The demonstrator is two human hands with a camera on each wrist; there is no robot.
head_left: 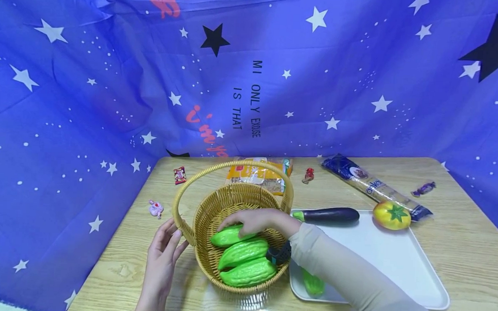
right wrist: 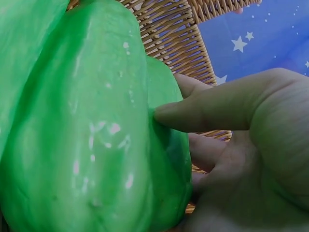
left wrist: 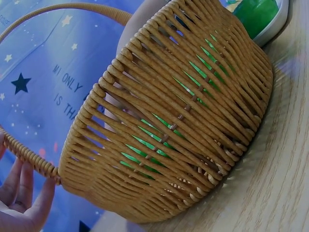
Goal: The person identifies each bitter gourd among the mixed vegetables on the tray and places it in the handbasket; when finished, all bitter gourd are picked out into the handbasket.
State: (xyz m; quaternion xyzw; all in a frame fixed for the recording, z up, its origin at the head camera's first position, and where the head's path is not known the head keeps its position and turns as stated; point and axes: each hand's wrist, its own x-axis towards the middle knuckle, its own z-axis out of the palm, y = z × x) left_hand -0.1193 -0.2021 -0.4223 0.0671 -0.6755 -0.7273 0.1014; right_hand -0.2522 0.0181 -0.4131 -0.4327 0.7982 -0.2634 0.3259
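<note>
A round wicker basket (head_left: 203,218) with a tall arched handle (head_left: 232,164) stands on the table. My left hand (head_left: 163,246) holds the handle's left base between thumb and fingers; its fingertips (left wrist: 46,193) show against it in the left wrist view. Inside the basket lie three green bitter melons, one far, one middle (head_left: 243,252) and one near (head_left: 249,273). Reaching in over the right rim, my right hand (head_left: 257,220) grips the far bitter melon (head_left: 223,238). In the right wrist view the thumb presses this melon (right wrist: 169,188), with fingers on its far side.
Right of the basket is a white tray (head_left: 393,261), holding an eggplant (head_left: 333,215), a yellow-red fruit (head_left: 391,215) and a green vegetable (head_left: 312,283) partly under my sleeve. Behind lie a blue-ended long packet (head_left: 371,185), an orange packet (head_left: 256,174) and several small wrapped candies (head_left: 308,176).
</note>
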